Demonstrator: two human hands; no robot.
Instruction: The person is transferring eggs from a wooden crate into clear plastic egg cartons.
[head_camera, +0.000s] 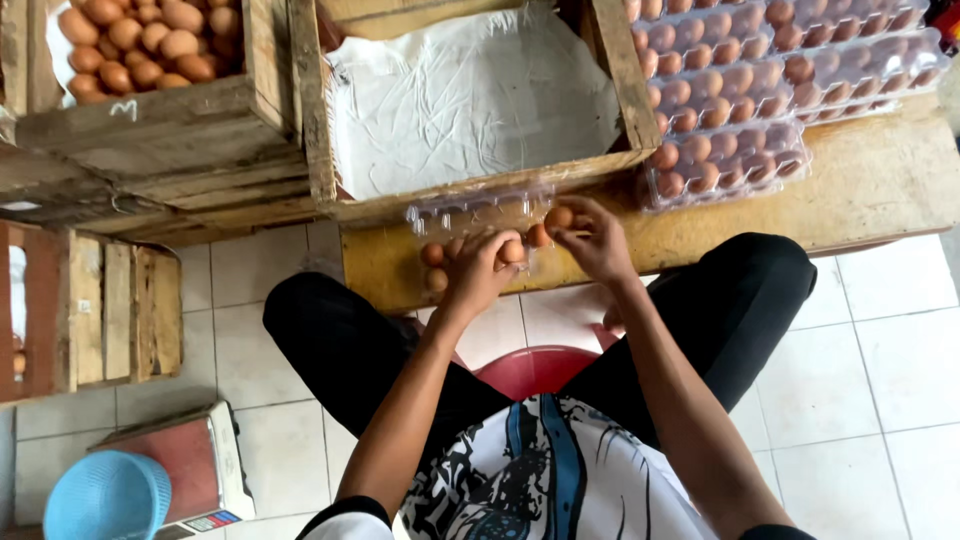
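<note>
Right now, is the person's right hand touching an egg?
Touching. The head view shows the right hand with its fingertips closed around a brown egg above the clear plastic egg carton; no gap shows.

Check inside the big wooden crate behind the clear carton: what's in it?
The large wooden crate shows only a crumpled white sheet lining its inside; no eggs show. Anything beneath the sheet is hidden.

Both bare forearms are stretched forward from the body, converging ahead of the knees. The left hand (480, 268) is held palm down with fingers curled. The right hand (597, 240) is bent inward at the wrist, fingertips pinched together.
</note>
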